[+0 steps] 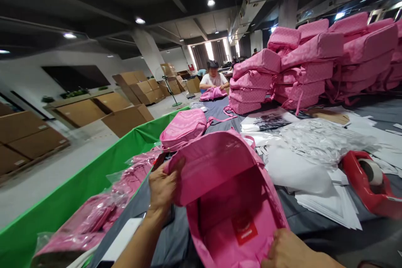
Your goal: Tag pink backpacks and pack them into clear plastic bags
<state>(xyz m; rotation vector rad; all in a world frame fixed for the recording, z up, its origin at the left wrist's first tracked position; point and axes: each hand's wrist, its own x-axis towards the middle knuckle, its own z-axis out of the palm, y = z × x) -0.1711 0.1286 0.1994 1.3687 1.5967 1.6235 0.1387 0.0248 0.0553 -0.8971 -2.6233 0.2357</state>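
A pink backpack (226,176) stands unzipped in front of me, its inside facing me. My left hand (165,184) is closed on the edge of its folded-back front panel, at the upper left. Lower down, my right hand (282,249) grips the bag's right rim; its fingertips are partly hidden by the fabric. A red label (244,228) with light print shows on the lining inside. Just behind lies another pink backpack (185,127), closed, with its strap trailing over the grey table cover (298,213).
Stacks of pink backpacks (307,63) rise at the right. A red tape dispenser (370,184), white paper sheets (329,205) and a clear plastic bag (320,138) lie on the right side. A green-walled bin (103,176) holds plastic-wrapped pink bags at left. Opposite, a person (213,79) handles a pink bag.
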